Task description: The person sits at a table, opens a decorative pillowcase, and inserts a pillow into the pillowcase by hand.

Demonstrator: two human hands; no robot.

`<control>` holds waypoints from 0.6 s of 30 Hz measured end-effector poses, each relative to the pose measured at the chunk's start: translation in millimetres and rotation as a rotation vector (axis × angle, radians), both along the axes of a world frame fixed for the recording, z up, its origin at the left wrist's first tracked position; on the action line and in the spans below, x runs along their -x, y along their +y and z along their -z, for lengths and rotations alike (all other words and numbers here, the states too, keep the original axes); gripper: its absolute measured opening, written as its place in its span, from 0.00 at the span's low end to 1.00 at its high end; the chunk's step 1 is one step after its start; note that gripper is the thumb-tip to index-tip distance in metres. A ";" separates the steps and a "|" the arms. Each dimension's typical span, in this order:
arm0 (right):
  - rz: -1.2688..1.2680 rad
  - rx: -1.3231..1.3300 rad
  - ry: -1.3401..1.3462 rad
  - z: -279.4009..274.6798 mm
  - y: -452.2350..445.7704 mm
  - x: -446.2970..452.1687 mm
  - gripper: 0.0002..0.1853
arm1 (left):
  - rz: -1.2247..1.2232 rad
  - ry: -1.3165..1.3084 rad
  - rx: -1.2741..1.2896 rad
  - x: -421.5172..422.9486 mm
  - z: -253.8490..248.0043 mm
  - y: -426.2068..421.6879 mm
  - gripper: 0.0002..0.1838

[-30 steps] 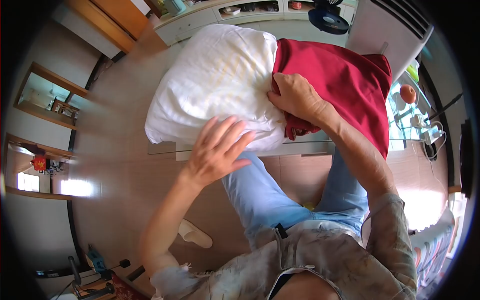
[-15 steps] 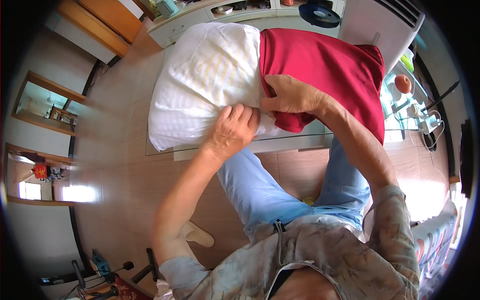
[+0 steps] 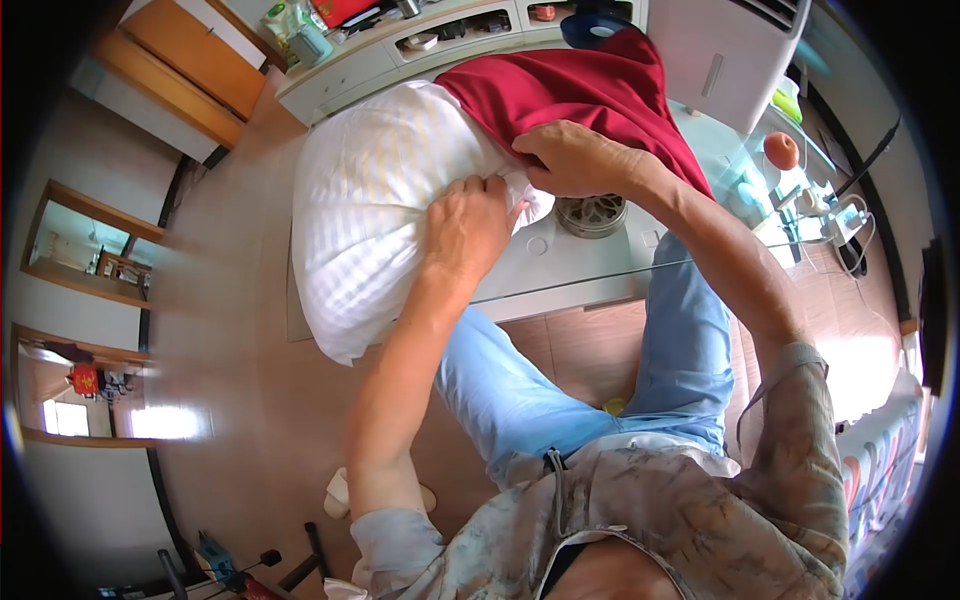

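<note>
A plump white pillow [image 3: 370, 180] with faint stripes rests on the glass-topped table, partly hanging over its near left edge. The red pillowcase [image 3: 570, 90] covers the pillow's far right part and trails to the right. My left hand [image 3: 465, 225] is closed on the white pillow near its right corner, fingers bunching the fabric. Beside it, my right hand [image 3: 580, 160] grips the edge of the red pillowcase, with its fingertips partly hidden. Just under my right wrist stands a round metal tin with a cut-out lid [image 3: 592, 214].
The glass table [image 3: 560, 285] reaches to my knees. On its right are an orange-red round object [image 3: 781, 150] and a power strip [image 3: 815, 205] with cables. Behind stand a white cabinet [image 3: 345, 85] and a pale appliance [image 3: 715, 65]. Slippers [image 3: 338, 493] lie on the floor.
The red pillowcase has shifted up and left, baring the round tin and more of the table. The white pillow has turned and slid toward me. Both hands keep their hold.
</note>
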State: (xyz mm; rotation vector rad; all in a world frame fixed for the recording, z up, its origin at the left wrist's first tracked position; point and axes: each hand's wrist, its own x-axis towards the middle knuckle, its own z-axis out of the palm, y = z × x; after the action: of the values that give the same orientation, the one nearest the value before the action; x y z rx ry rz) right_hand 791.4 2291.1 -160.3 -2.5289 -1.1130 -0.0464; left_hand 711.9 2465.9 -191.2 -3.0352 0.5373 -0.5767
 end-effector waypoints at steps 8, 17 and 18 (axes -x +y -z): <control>-0.044 -0.120 0.211 12.6 -29.1 -26.1 0.32 | -0.073 -0.012 -0.004 -18.3 1.9 -10.6 0.20; -0.063 -0.666 0.268 61.0 -34.3 -21.9 0.33 | -0.061 0.096 -0.039 -30.0 -6.6 -11.2 0.23; -0.027 -0.702 0.286 61.9 -33.0 -17.8 0.33 | -0.065 0.128 -0.041 -31.4 -7.8 -11.4 0.22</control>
State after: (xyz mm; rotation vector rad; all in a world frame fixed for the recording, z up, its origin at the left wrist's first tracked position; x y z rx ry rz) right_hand 809.2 2258.1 -222.3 -1.8263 -0.8265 -0.0551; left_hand 743.2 2454.5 -183.4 -3.0522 0.4458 -0.3656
